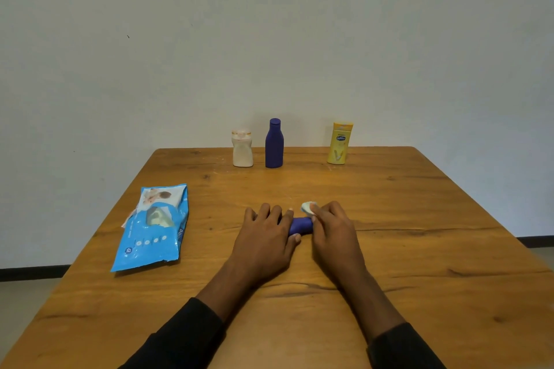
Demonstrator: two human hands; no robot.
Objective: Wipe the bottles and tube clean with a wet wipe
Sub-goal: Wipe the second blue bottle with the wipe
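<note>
The blue tube (pixel 300 225) lies to the right of the wipes pack (pixel 153 228). The left hand (pixel 263 237) curls around the tube and holds it. The right hand (pixel 332 228) pinches a bunched wet wipe (pixel 308 207) at the tube's end.

Far edge of table (pixel 419 249): left bottle (pixel 242 148) just beside mid bottle (pixel 274 144), right bottle (pixel 339 144) well apart. On L side lies wipes pack (pixel 153 228). Center-front lies tube (pixel 300 225), betw. left hand (pixel 266 237) & right hand (pixel 332 231), wipe (pixel 308 207) at its R end.

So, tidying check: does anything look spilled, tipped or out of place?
Nothing spilled. The white bottle, blue bottle and yellow bottle stand upright. Only the wipes pack lies with its flap open, a wipe exposed.
</note>
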